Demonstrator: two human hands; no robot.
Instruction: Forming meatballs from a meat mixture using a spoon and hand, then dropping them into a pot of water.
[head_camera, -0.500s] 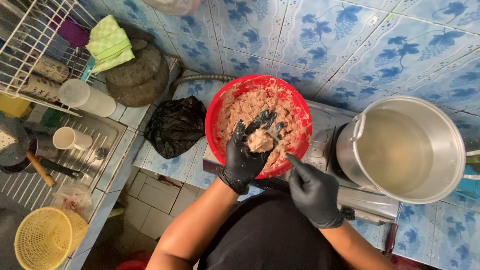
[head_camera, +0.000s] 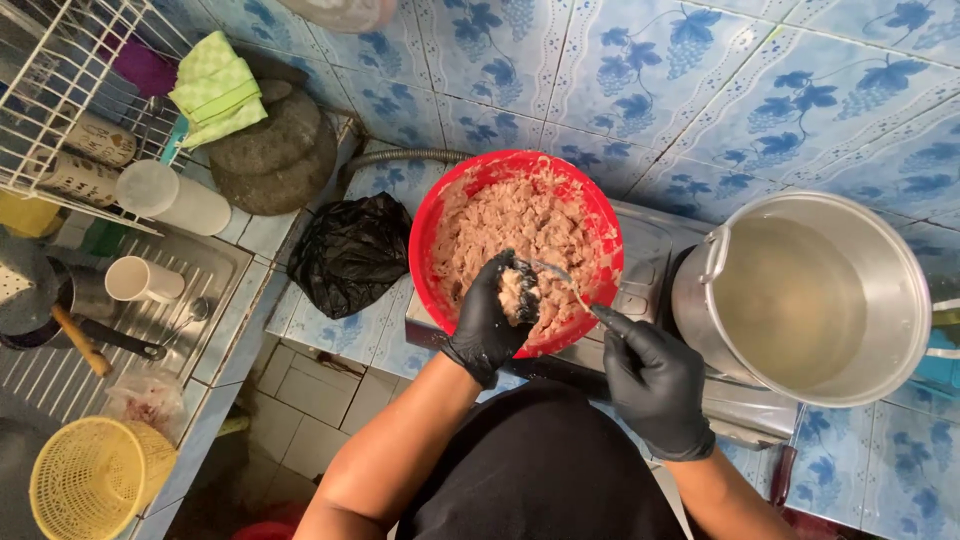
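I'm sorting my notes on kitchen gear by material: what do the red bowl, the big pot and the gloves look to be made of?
The red bowl looks like plastic: one even bright colour, a soft sheen, a thin rim. The big pot seems to be bare metal, probably aluminium or steel, with a dull silver-grey, brushed look. The gloves on the left hand and right hand look like thin black nitrile or latex, tight and slightly glossy.

The round red plastic bowl (head_camera: 600, 225) is glossy, and the pink minced paste (head_camera: 515, 225) in it looks wet and rough. Both hands, left hand (head_camera: 492, 318) and right hand (head_camera: 655, 380), wear matt black rubber gloves. The big round metal pot (head_camera: 905, 300) is dull grey. The crumpled black plastic bag (head_camera: 350, 252) shines.
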